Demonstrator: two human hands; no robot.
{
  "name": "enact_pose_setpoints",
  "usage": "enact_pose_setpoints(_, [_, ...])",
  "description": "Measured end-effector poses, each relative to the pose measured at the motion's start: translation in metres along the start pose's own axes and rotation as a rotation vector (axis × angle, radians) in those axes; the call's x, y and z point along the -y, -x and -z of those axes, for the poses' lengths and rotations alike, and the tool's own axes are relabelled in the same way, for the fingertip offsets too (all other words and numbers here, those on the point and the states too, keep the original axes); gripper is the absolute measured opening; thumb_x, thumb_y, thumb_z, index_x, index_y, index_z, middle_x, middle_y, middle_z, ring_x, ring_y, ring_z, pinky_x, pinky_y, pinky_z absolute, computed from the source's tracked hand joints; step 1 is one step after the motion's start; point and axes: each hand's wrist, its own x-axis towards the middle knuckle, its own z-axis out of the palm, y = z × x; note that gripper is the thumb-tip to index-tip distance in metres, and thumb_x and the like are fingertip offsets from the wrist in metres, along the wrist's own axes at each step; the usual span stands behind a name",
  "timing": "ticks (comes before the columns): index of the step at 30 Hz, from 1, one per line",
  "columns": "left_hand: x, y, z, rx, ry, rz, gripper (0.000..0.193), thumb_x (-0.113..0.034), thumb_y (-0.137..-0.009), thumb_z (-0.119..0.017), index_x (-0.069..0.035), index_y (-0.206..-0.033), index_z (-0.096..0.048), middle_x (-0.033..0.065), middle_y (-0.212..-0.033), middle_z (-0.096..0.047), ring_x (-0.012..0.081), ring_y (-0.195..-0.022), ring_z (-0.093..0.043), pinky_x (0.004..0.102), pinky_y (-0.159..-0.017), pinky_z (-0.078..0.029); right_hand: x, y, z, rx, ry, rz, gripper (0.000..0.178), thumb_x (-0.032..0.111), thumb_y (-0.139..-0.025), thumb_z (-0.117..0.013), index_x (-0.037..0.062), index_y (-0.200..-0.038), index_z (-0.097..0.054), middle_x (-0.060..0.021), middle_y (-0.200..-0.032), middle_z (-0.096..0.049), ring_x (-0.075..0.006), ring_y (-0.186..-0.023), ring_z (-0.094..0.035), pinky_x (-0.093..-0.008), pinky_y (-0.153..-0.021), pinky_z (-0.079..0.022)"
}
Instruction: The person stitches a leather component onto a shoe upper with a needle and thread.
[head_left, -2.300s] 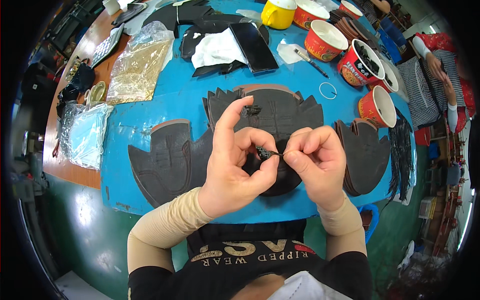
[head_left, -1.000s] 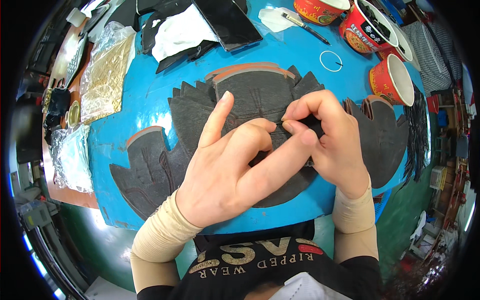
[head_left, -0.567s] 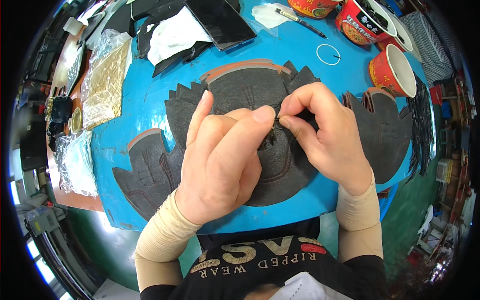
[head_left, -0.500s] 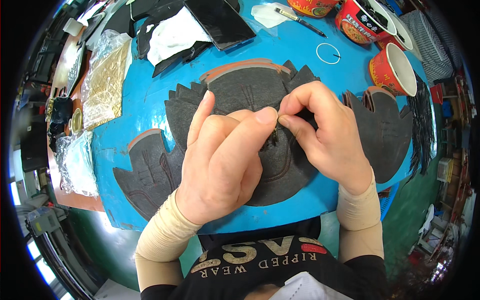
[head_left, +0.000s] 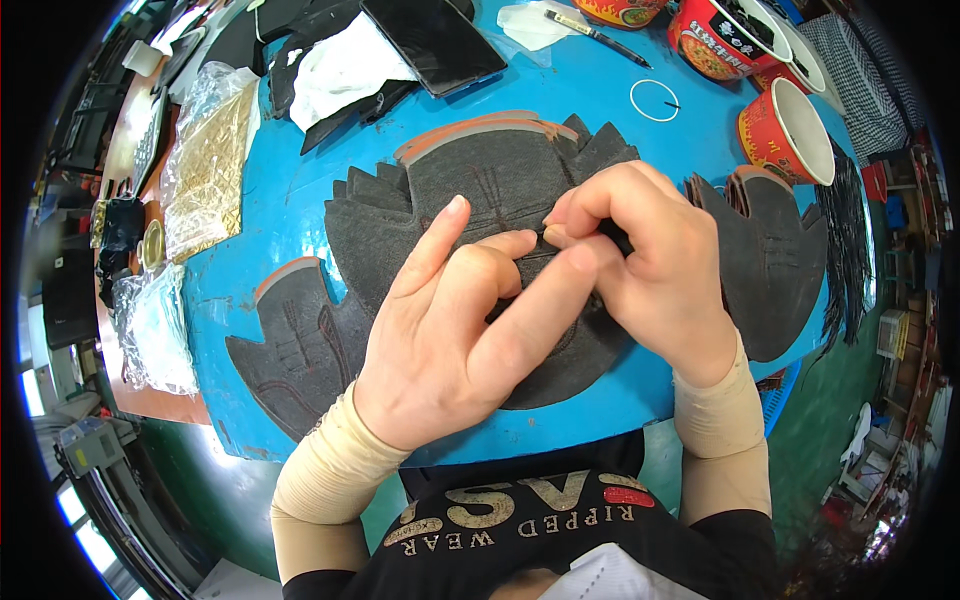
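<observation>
A stack of dark grey, leather-like cut pieces point(head_left: 455, 165) with orange-brown edges and stitched lines lies in front of me. Over its middle, my right hand point(head_left: 655, 265) pinches thumb and forefinger together; what sits between them is too small to make out. My left hand point(head_left: 445, 325) is beside it with its fingers apart. Its thumb reaches across to the right fingertips, and its forefinger points toward the pinch. Both hands cover part of the stack. Similar dark pieces lie at the left point(head_left: 285, 345) and at the right point(head_left: 765, 265).
On the blue table point(head_left: 540, 95) stand red paper bowls point(head_left: 785, 135) at the far right, near a pen point(head_left: 605, 42). Black strands point(head_left: 845, 250) hang over the right edge. Farther back lie a black panel point(head_left: 435, 45) and white cloth point(head_left: 350, 70); a clear bag point(head_left: 210, 165) rests at the left.
My left thumb and forefinger have come apart from their pinch, and the thumb has moved right, toward my right fingertips. The right hand keeps its pinch, nearly in place.
</observation>
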Motion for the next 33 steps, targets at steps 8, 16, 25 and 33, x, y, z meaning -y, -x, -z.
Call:
enact_pose_setpoints(8, [-0.001, 0.000, 0.000, -0.002, -0.025, 0.004, 0.059, 0.013, -0.070, -0.052, 0.000, -0.127, -0.045, 0.0124, -0.105, -0.066, 0.0251, -0.077, -0.061, 0.0550, -0.103, -0.039, -0.005, 0.001, 0.007, -0.101, -0.122, -0.164, 0.016, -0.005, -0.081, -0.068, 0.0020, -0.089, -0.056, -0.0076, -0.094, -0.065, -0.0120, -0.085, -0.062, -0.0250, -0.078, -0.050])
enact_pose_setpoints(16, [-0.003, -0.004, -0.005, -0.096, -0.080, 0.042, 0.057, 0.001, -0.075, -0.060, -0.007, -0.131, -0.050, 0.0030, -0.092, -0.061, 0.0173, -0.084, -0.062, 0.0486, -0.104, -0.039, -0.005, 0.000, -0.009, -0.069, 0.139, -0.020, 0.022, 0.011, -0.074, -0.071, 0.0122, -0.089, -0.055, -0.0021, -0.084, -0.056, -0.0250, -0.083, -0.052, -0.0373, -0.075, -0.037])
enact_pose_setpoints(25, [0.006, 0.003, -0.007, -0.179, 0.106, 0.050, 0.055, 0.014, -0.075, -0.052, 0.001, -0.128, -0.042, 0.0123, -0.103, -0.065, 0.0228, -0.083, -0.062, 0.0551, -0.109, -0.029, -0.011, 0.000, -0.011, -0.097, -0.253, -0.203, 0.015, 0.004, -0.083, -0.064, 0.0082, -0.096, -0.058, -0.0042, -0.085, -0.060, -0.0180, -0.078, -0.055, -0.0306, -0.072, -0.044])
enact_pose_setpoints(33, [0.005, 0.006, 0.011, -0.310, 0.582, 0.212, 0.061, 0.013, -0.086, -0.052, 0.003, -0.139, -0.025, 0.0106, -0.093, -0.059, 0.0196, -0.091, -0.060, 0.0286, -0.085, -0.046, 0.027, 0.011, -0.016, -0.124, -0.406, 0.160, 0.023, -0.005, -0.072, -0.075, 0.0059, -0.090, -0.065, -0.0057, -0.091, -0.067, -0.0210, -0.079, -0.064, -0.0291, -0.075, -0.049])
